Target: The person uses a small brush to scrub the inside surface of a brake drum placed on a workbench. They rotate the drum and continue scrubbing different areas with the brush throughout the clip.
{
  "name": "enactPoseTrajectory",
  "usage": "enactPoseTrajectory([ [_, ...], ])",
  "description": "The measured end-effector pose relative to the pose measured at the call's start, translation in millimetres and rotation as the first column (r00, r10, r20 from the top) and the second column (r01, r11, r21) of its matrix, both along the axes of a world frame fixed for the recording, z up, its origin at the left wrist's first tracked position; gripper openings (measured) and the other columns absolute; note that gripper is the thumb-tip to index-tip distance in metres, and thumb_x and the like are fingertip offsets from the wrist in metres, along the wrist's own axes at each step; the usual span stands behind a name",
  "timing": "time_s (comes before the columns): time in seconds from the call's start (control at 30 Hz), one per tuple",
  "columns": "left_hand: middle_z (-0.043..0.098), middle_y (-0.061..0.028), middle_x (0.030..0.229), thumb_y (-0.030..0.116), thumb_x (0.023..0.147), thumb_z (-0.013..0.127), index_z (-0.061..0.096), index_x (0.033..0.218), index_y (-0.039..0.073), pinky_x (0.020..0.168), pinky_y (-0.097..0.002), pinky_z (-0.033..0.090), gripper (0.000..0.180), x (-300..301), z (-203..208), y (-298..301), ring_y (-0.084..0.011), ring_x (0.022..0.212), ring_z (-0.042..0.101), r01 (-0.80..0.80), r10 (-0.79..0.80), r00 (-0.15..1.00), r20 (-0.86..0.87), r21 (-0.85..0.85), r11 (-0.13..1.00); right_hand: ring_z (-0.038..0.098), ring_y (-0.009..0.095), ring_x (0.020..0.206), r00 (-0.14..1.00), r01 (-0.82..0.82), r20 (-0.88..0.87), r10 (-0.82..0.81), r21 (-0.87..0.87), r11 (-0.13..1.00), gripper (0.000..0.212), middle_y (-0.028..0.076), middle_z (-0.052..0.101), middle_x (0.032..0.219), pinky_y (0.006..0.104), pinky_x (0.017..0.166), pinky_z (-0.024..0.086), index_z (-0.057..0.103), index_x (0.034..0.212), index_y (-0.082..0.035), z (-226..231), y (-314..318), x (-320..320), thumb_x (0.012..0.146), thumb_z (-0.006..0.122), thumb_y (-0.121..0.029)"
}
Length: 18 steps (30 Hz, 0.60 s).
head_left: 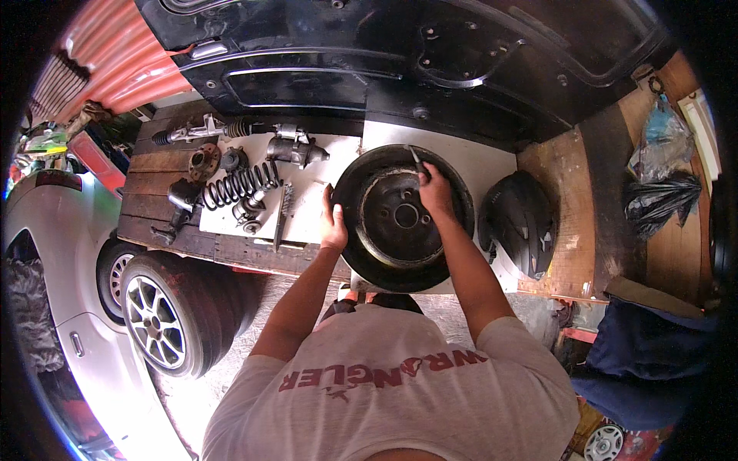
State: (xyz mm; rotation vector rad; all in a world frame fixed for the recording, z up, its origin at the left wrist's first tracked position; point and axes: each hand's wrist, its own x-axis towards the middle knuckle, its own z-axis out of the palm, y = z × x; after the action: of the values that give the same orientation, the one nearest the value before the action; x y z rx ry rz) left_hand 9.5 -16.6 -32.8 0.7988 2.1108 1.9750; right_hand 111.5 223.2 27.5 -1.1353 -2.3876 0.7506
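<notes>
A black steel wheel rim (369,265) lies face up on the bench in front of me, its dusty dark centre having a round hub hole and several bolt holes. My left hand (332,224) rests along the rim's left edge with the fingers stretched out. Over the upper right of the wheel, my right hand (435,192) is closed round a slim dark tool with a pale pointed tip (415,157). The tip points toward the far edge of the rim; its exact kind I cannot make out.
Left of the wheel lie a coil spring (240,184), a wire brush (285,211), a wheel hub (204,161) and a starter motor (298,150). A black helmet-like object (519,223) sits to the right. Stacked tyres (157,315) and a white car (84,307) stand at left; a black panel (323,84) rises behind.
</notes>
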Motion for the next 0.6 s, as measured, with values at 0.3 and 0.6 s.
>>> enactPoseTrajectory([
  [0.3,0.036,-0.0183,0.147,0.056,0.098,0.033,0.026,0.148,0.008,0.111,-0.0451,0.026,0.069,-0.5,-11.0,3.0,-0.0340,0.131,0.040,-0.271,0.118,0.868,0.483,0.260,0.927,0.061,0.042,0.100,0.978,-0.210,-0.048,0.205,-0.136,0.968,0.032,0.024,0.065,0.104,0.0466,0.085,0.049,0.059,0.122,-0.012,-1.1,-64.5,-35.1,0.091,0.058,-0.023],
  [0.6,0.040,-0.0131,0.145,0.052,0.100,0.029,0.031,0.146,0.008,0.110,-0.0385,0.031,0.063,83.7,-15.7,-19.2,-0.0271,0.129,0.042,-0.512,0.182,0.617,0.766,0.215,0.832,0.063,0.042,0.090,0.981,-0.174,0.078,0.177,-0.046,0.984,0.032,0.022,0.066,0.095,0.0522,0.075,0.049,0.057,0.122,-0.017,2.6,22.3,-4.2,0.092,0.055,-0.027],
])
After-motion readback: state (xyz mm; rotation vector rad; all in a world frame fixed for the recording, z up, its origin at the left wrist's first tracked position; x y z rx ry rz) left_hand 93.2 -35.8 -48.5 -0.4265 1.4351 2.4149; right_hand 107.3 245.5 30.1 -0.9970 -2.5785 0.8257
